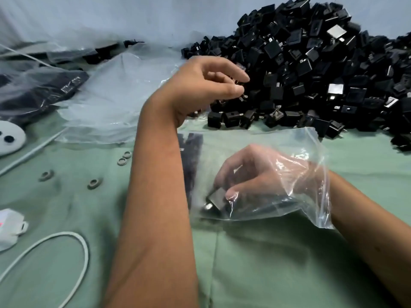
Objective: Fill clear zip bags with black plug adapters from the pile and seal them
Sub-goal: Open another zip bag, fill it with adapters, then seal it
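A big pile of black plug adapters (311, 70) fills the back right of the green cloth. My left hand (204, 85) hovers at the pile's left edge, its fingers loosely curled with nothing held between them. My right hand (258, 174) is inside a clear zip bag (311, 152) lying in front of the pile. Its thumb and fingers pinch a black adapter (216, 197) at the bag's bottom. A dark strip (192, 156) lies at the bag's left side, partly hidden by my left forearm.
A stack of empty clear bags (115, 96) lies left of the pile, with filled bags of dark parts (33, 90) beyond it. Grey rings (95, 183), a white cable loop (66, 236) and two white devices (9, 141) sit at the left.
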### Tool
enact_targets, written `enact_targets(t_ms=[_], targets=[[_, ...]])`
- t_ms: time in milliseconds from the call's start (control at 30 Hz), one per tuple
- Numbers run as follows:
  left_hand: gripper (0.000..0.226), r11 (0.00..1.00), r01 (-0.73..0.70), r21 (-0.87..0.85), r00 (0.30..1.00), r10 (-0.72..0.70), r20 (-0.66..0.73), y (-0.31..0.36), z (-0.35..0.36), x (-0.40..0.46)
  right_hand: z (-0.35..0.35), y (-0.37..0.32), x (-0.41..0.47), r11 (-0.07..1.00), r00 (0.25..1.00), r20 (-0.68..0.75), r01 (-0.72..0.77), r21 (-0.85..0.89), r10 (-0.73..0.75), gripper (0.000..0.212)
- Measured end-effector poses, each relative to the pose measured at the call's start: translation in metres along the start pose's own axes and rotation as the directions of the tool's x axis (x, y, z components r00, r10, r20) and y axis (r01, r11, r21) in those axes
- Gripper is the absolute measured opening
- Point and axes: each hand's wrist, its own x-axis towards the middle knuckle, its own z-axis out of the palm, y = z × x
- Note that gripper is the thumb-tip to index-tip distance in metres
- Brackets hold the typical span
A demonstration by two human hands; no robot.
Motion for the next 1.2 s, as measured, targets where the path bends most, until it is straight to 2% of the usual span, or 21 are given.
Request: enact_targets(t_ms=[67,200,267,367,467,533,600,633,800,933,1067,1133,1200], targets=[[0.021,0.999,0.026,-0.038,0.994,-0.03,-0.101,-0.008,-0.012,-0.006,0.005,0.0,0.003,0.999,1.0,-0.009,-0.023,-0.023,0.022,0.014],[0.025,0.989,0.049,-0.136,0.976,-0.076,-0.204,-0.011,-0.02,-0.011,0.015,0.003,0.009,0.999,0.996,-0.07,-0.047,0.016,0.048,0.011],[0.026,0.986,0.042,-0.161,0.971,-0.079,-0.228,-0.009,-0.019,-0.011,0.016,0.002,0.009,0.997,0.997,-0.034,-0.063,0.051,0.064,0.021],[0.022,0.987,0.041,-0.158,0.97,-0.077,-0.231,-0.009,-0.018,-0.01,0.016,-0.001,0.007,0.996,0.996,-0.027,-0.089,0.031,0.09,0.035],[0.019,0.985,0.046,-0.169,0.966,-0.087,-0.244,-0.01,-0.018,-0.01,0.016,0.004,0.006,0.992,0.993,0.015,-0.114,0.057,0.113,0.021],[0.019,0.982,0.047,-0.18,0.964,-0.092,-0.251,-0.01,-0.019,-0.01,0.019,0.009,0.006,0.994,0.995,-0.017,-0.096,0.06,0.097,0.011],[0.018,0.981,0.048,-0.186,0.963,-0.095,-0.253,-0.01,-0.019,-0.01,0.024,0.013,0.008,0.998,0.989,-0.129,-0.069,-0.015,0.066,0.03],[0.018,0.981,0.049,-0.188,0.963,-0.096,-0.253,-0.009,-0.019,-0.01,0.025,0.014,0.01,0.997,0.988,-0.141,-0.073,-0.029,0.068,0.033],[0.017,0.981,0.047,-0.189,0.966,-0.093,-0.241,-0.009,-0.017,-0.009,0.024,0.012,0.014,0.994,0.992,-0.101,-0.089,-0.063,0.082,0.034],[0.016,0.981,0.044,-0.187,0.969,-0.087,-0.231,-0.009,-0.016,-0.008,0.027,0.01,0.014,0.995,0.989,-0.125,-0.082,-0.047,0.076,0.032],[0.015,0.984,0.04,-0.176,0.972,-0.079,-0.22,-0.01,-0.014,-0.007,0.028,0.01,0.016,0.995,0.993,-0.099,-0.073,-0.073,0.066,0.029],[0.014,0.983,0.033,-0.179,0.976,-0.07,-0.208,-0.011,-0.013,-0.006,0.026,0.01,0.013,0.998,0.996,-0.069,-0.061,-0.023,0.059,0.027],[0.014,0.982,0.025,-0.186,0.981,-0.06,-0.186,-0.014,-0.012,-0.005,0.015,0.01,0.006,0.995,0.996,0.063,-0.07,0.071,0.065,0.013]])
